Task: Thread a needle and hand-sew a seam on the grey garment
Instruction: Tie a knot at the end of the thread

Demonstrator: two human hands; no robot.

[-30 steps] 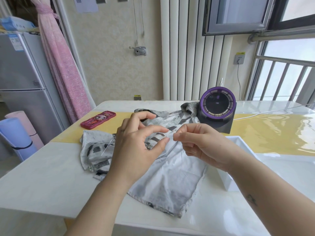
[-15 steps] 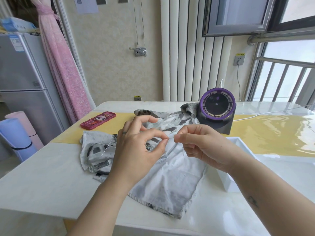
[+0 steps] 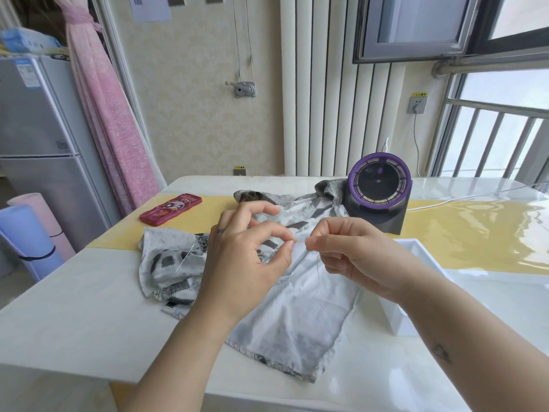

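Grey garment [image 3: 297,316] on my bench [image 3: 74,307]; my left grip [image 3: 243,257] and right grip [image 3: 356,257] each pinch the thread [image 3: 300,241] between them; needle [image 3: 185,260] lies on the cloth.

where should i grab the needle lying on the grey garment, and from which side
Pinch the needle mid-shaft from above, on its left side: it lies slanted on the grey garment, lower end free, upper end seemingly tucked into a fold. Which end is sharp is unclear.

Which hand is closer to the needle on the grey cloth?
The left hand: the needle lies on the grey garment just to its left, while the right hand is farther off, beyond the left hand.
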